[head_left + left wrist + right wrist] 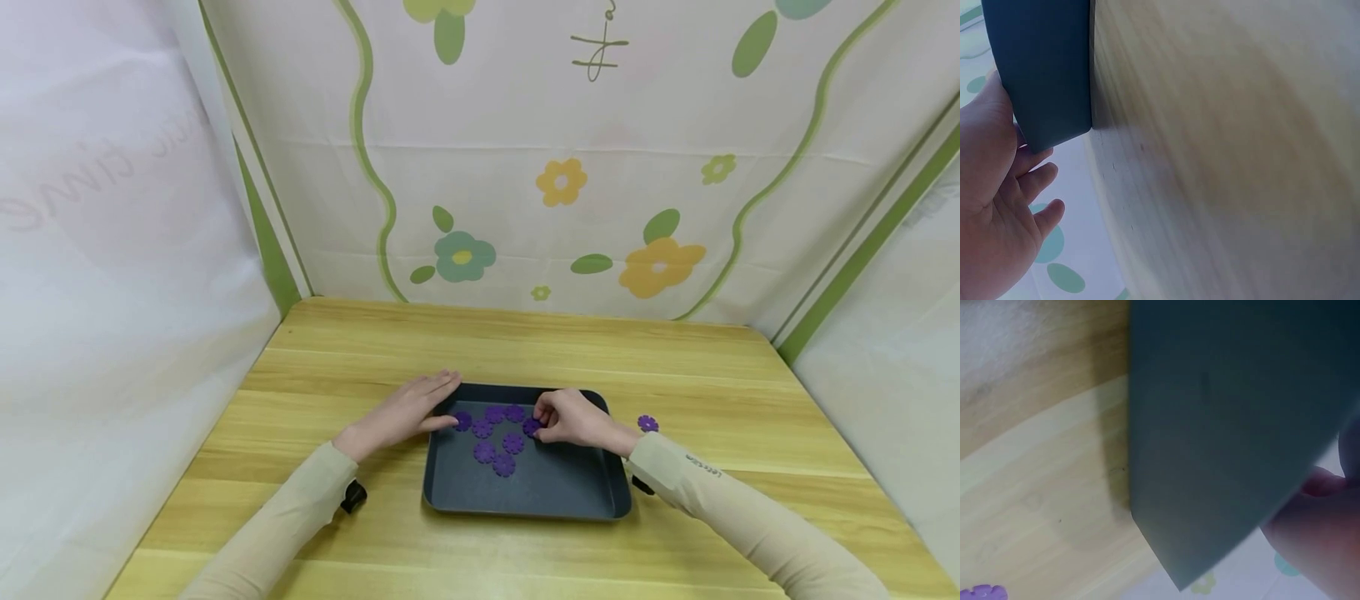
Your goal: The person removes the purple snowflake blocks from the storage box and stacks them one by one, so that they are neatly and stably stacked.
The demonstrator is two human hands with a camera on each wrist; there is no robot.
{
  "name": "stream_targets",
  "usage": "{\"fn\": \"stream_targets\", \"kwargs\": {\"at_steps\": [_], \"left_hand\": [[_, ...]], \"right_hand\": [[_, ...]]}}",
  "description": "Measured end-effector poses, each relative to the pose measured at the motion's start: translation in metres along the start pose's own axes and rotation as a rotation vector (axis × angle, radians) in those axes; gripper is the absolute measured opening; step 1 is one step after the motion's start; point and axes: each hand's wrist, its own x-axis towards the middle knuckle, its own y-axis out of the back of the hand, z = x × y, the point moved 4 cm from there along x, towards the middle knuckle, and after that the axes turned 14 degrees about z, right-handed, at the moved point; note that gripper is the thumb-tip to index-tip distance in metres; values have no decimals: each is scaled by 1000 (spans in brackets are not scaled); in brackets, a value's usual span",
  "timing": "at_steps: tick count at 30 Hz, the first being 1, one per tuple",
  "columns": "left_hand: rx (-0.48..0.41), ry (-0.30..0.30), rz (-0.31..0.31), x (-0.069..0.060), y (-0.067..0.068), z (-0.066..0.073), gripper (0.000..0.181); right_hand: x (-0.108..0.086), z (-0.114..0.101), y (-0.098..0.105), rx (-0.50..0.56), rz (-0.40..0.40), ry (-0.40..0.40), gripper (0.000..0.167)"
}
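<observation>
A dark grey rectangular baking tray (570,487) lies on the wooden table. Several purple notched plastic discs (513,442), shaped like flowers, are spread over its left and back parts. My left hand (405,415) rests at the tray's back left corner with its fingers extended, the thumb reaching over the rim close to one disc. Over the back right part of the tray, my right hand (576,419) pinches a purple disc (532,427) between thumb and fingers. The tray's wall (1222,437) hides most of that hand in the right wrist view.
Outside the tray, a single purple disc (648,423) lies on the table (360,342) to the right, beyond the right forearm. White fabric panels (510,200) printed with flowers surround the table at the back and both sides.
</observation>
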Motion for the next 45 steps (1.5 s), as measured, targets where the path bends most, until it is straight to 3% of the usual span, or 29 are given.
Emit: {"fn": "stream_targets", "kwargs": {"at_steps": [12,36,45], "left_hand": [[0,-24,20,1,2,2,69],[7,11,-19,-1,3,3,69],[6,7,-7,0,3,2,69]], "right_hand": [[-5,-1,7,3,9,-26,22],[-25,12,40,0,73,-46,20],[-31,17,55,-24,116,-60,18]]}}
